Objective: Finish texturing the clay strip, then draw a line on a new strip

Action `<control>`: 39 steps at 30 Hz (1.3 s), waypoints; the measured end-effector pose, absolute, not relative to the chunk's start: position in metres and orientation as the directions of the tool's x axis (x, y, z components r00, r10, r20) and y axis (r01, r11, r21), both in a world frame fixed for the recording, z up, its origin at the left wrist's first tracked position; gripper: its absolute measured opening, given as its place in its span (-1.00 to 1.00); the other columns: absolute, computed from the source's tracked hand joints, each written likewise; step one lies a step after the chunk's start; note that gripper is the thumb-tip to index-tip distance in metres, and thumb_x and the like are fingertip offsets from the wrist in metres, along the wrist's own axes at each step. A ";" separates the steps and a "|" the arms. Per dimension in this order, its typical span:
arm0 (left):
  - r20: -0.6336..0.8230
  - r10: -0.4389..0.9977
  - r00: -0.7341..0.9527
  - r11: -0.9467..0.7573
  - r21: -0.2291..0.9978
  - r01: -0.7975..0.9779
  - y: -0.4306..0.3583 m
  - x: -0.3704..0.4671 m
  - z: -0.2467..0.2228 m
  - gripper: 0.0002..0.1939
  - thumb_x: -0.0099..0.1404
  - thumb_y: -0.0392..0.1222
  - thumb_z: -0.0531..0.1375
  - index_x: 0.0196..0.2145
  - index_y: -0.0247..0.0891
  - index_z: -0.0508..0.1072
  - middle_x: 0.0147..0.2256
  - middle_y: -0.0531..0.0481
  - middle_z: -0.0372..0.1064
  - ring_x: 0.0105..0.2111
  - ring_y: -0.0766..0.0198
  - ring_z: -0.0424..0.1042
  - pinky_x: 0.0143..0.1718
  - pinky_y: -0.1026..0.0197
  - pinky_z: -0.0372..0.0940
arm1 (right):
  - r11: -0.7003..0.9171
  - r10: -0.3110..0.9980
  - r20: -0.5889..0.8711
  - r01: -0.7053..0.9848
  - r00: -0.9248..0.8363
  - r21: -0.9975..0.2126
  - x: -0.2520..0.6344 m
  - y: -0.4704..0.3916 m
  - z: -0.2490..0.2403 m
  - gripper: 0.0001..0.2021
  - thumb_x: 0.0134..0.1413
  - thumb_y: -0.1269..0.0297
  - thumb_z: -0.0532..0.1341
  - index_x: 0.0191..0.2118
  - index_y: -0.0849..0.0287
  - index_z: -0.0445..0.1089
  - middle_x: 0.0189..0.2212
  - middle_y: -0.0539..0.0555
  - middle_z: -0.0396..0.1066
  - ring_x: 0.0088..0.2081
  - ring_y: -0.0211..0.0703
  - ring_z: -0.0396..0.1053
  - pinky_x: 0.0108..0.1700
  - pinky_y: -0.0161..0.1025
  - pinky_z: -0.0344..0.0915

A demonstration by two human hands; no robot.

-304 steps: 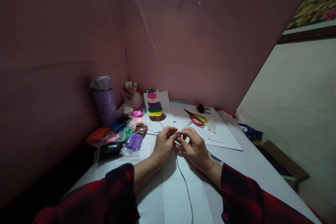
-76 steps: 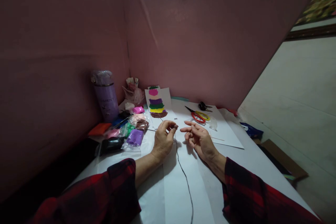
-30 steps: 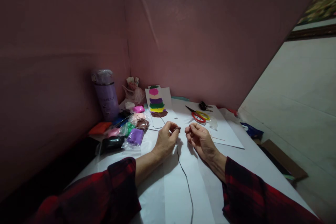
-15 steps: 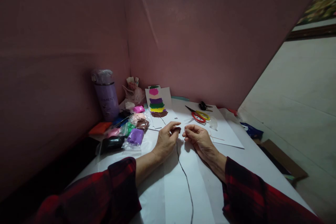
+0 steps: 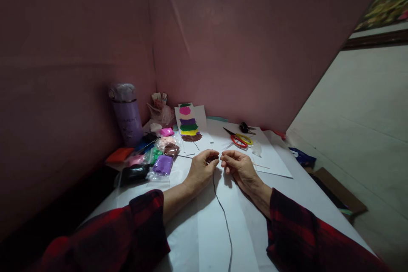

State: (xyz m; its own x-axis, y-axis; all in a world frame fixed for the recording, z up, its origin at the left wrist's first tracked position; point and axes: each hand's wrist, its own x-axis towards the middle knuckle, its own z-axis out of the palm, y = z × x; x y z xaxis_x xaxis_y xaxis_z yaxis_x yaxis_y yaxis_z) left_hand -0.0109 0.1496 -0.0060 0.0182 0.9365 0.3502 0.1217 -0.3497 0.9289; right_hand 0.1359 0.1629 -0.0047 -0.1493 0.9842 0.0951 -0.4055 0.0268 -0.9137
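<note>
My left hand [image 5: 201,168] is closed in a pinch around a small dark brown piece, mostly hidden by the fingers. Just to its right, my right hand [image 5: 239,165] has thumb and index finger pressed together; whatever lies between them is too small to make out. The fingertips of both hands nearly meet over the white paper. A long dark line or cord [image 5: 225,214] runs from below my left hand toward the near edge. Behind the hands stands a card with coloured bands [image 5: 189,127], brown at its bottom.
Bagged clay packs, one of them purple [image 5: 163,165], lie at the left beside a purple bottle [image 5: 127,119]. Red and yellow scissors [image 5: 239,141] and keys [image 5: 245,128] lie behind my right hand. A blue packet [image 5: 302,157] is at the right edge.
The fingertips of my two hands have come closer together, and less of the brown piece shows in my left hand. The whole view has shifted slightly.
</note>
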 end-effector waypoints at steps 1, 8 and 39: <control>0.352 0.935 0.028 -0.353 0.928 0.119 0.149 -0.011 -0.006 -0.86 0.14 -0.34 0.19 -0.31 -0.28 0.51 -0.35 -0.06 0.49 -0.39 0.27 0.44 -0.35 0.22 0.36 | 0.029 0.984 0.097 -0.407 -0.146 -0.913 0.136 0.163 -0.005 -0.73 -0.29 0.27 0.52 -0.41 0.24 0.50 -0.55 0.04 0.51 -0.64 -0.36 0.33 -0.67 -0.45 0.30; 0.360 0.932 0.051 -0.364 0.923 0.123 0.148 -0.010 -0.005 -0.89 0.17 -0.26 0.19 -0.34 -0.31 0.49 -0.39 -0.04 0.47 -0.45 0.29 0.41 -0.37 0.22 0.34 | 0.036 0.984 0.103 -0.402 -0.146 -0.915 0.135 0.163 -0.006 -0.72 -0.28 0.27 0.52 -0.41 0.24 0.50 -0.55 0.06 0.53 -0.62 -0.34 0.38 -0.66 -0.49 0.30; 0.239 0.961 -0.137 -0.239 0.971 0.015 0.149 -0.013 0.000 -0.96 0.01 -0.29 0.14 -0.55 -0.27 0.38 -0.67 0.16 0.24 -0.67 0.42 0.19 -0.58 0.35 0.12 | 0.336 0.927 0.370 -0.309 -0.060 -0.890 0.124 0.146 0.000 -0.93 -0.12 0.32 0.42 -0.43 0.13 0.57 -0.45 0.07 0.57 -0.48 -0.20 0.47 -0.54 -0.34 0.35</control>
